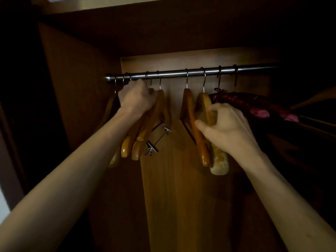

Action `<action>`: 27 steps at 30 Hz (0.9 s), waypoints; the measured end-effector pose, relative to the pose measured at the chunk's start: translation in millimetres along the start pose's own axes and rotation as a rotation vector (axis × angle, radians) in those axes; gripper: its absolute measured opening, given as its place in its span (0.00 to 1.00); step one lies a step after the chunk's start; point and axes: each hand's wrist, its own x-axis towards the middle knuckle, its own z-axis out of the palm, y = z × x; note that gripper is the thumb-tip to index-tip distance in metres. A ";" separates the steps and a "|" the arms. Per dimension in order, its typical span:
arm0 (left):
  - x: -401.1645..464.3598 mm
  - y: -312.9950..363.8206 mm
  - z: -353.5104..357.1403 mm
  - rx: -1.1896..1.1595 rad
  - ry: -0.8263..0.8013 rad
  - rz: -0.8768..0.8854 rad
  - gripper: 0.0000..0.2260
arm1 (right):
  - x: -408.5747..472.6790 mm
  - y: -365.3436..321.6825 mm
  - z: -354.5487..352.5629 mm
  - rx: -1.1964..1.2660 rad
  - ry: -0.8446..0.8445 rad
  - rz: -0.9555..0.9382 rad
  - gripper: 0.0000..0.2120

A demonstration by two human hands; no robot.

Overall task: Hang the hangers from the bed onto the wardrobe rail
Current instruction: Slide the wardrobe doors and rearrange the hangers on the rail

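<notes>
A dim wooden wardrobe point(181, 179) fills the view, its paler back panel lit between dark side walls, and everything in it hangs from a single metal rail point(172, 73) that runs across the upper part. On the rail's left stretch a cluster of wooden hangers point(145, 128) hangs close together, their hooks over the bar; one of them carries a wire bar with two metal clips point(151, 149) (the lower clip shows more clearly than the upper). Further right hang two more wooden hangers point(195, 128), then dark red padded hangers point(254, 106) at the far right, partly lost in shadow. A person reaches in with both bare arms. The left hand point(136, 99) sits just under the rail with its fingers curled round the tops of the left cluster. The right hand point(229, 128) grips the pair of wooden hangers right of centre, the thumb pressed against the nearer one and the fingers wrapped behind the other.
</notes>
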 end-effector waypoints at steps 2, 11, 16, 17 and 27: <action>0.7 -5.2 -1.1 0.090 -0.100 -0.047 0.19 | 2.5 -25.5 6.5 0.063 -0.062 -0.045 0.26; -1.5 -17.4 20.5 -0.296 -0.527 -0.232 0.35 | 31.9 -78.7 86.8 0.272 -0.437 0.061 0.24; -3.9 -10.2 28.1 -0.521 -0.590 -0.289 0.38 | 32.7 -77.1 106.8 0.414 -0.436 0.166 0.33; -3.9 -9.5 29.7 -0.537 -0.573 -0.275 0.37 | 32.1 -76.6 109.7 0.419 -0.418 0.177 0.31; 27.4 1.2 24.9 -0.492 -0.560 -0.209 0.19 | 65.0 -84.2 93.3 0.414 -0.377 0.176 0.15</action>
